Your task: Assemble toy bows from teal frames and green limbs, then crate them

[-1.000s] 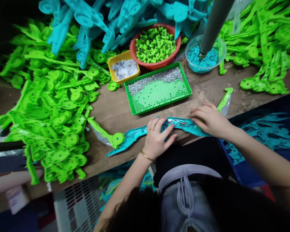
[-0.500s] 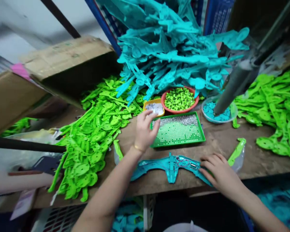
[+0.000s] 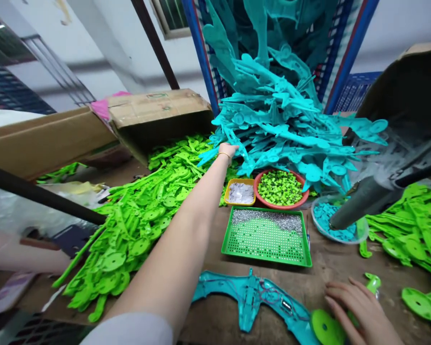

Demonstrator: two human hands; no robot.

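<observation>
My left hand [image 3: 229, 149] reaches far forward to the front left edge of the heap of teal plastic parts [image 3: 273, 124]; its fingers are mostly hidden behind the hand. On the near bench lies a wing-shaped teal shell [image 3: 249, 297], its inside up, with thin wires and a small dark component in its right half. My right hand [image 3: 361, 309] lies palm down by the shell's right end, fingers stretched out over a green plastic part with a round disc [image 3: 325, 328]. The disc overlaps the shell's tip. A hooked green end [image 3: 372, 282] shows beyond the fingers.
A green perforated tray [image 3: 266, 262] holds small metal pieces. Behind it stand a yellow dish [image 3: 230, 201], a red bowl [image 3: 280, 207] of green pieces and a clear tub [image 3: 362, 235] of teal pieces. Green parts [image 3: 140, 215] are heaped left. A grey pole [image 3: 362, 201] slants in from the right.
My left hand has moved forward from above the tray and yellow dish to the teal heap. The view has tilted up. The green disc by my right hand now shows.
</observation>
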